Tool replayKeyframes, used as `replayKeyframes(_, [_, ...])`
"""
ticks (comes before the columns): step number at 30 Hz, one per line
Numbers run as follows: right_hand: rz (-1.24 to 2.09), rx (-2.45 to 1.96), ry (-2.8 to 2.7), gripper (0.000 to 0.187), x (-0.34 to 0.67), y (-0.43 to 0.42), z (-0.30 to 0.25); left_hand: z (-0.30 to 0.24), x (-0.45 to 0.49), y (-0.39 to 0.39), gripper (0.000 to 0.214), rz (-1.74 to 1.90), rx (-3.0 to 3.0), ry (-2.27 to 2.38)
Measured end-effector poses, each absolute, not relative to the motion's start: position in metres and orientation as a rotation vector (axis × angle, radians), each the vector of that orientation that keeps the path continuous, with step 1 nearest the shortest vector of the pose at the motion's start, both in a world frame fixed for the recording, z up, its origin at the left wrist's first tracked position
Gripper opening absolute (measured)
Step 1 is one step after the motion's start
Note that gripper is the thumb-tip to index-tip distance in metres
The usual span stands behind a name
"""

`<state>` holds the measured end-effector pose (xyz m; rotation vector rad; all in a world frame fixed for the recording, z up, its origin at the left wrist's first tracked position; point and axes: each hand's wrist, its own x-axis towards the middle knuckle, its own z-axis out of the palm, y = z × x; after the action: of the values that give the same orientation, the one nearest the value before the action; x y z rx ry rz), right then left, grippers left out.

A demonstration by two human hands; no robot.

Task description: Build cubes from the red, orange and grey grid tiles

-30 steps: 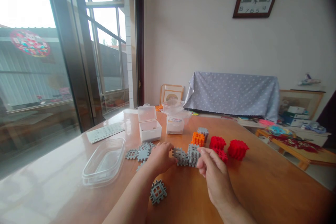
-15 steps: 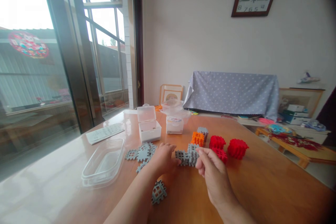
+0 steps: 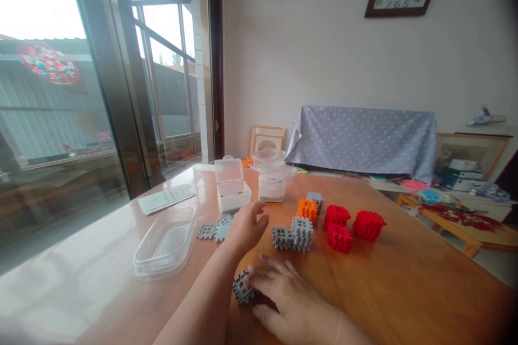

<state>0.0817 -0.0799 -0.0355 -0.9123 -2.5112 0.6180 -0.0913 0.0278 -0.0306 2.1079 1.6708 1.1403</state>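
Observation:
My right hand (image 3: 285, 294) is low over the table, its fingers spread and fingertips at the edge of a grey toothed building piece (image 3: 242, 288). Whether they touch it I cannot tell. My left hand (image 3: 247, 229) is raised beside a loose pile of flat grey toothed pieces (image 3: 220, 228) and partly covers them. Its fingers are apart, with nothing visible in them. To its right stand a small stack of grey pieces (image 3: 281, 237) and a taller grey stack (image 3: 302, 234), side by side.
Orange pieces (image 3: 307, 210), another grey stack (image 3: 314, 199) and several red stacks (image 3: 369, 225) stand behind and to the right. At left lie a clear plastic tub (image 3: 140, 264) and a written sheet (image 3: 165, 199). An open white box (image 3: 234, 198) and a second box (image 3: 271, 190) are farther back.
My right hand has let go of the taller grey stack and moved down and left to the near grey piece. My left hand has shifted up and left, away from the short stack.

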Motion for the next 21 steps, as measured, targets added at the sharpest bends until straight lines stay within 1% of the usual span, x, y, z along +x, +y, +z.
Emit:
replayKeyframes(5, [0.527,-1.020,-2.418,0.032,0.079,-0.077,-0.036,-0.028,-0.088,0.025,0.032,1.185,2.111,1.618])
replayKeyframes(8, [0.521,-0.987,-2.395,0.019,0.079,-0.075,-0.037,-0.027,-0.087,0.023,0.031,1.196,2.102,1.601])
replayKeyframes(9, [0.525,-0.984,-2.375,0.018,0.080,-0.074,-0.038,-0.026,-0.087,0.023,0.030,1.208,2.095,1.588])
replayKeyframes(12, [0.559,-1.051,-2.224,0.030,0.083,-0.066,-0.045,-0.026,-0.085,0.024,0.029,1.255,2.028,1.523])
replayKeyframes(14, [0.639,-1.108,-2.035,0.036,0.085,-0.059,-0.050,-0.026,-0.084,0.025,0.029,1.276,1.948,1.472])
replayKeyframes(19, [1.105,-1.135,-1.426,0.044,0.092,-0.044,-0.056,-0.019,-0.083,0.020,0.029,1.277,1.695,1.246])
replayKeyframes(21, [1.186,-1.096,-1.257,0.043,0.095,-0.042,-0.054,-0.013,-0.082,0.015,0.029,1.255,1.613,1.125])
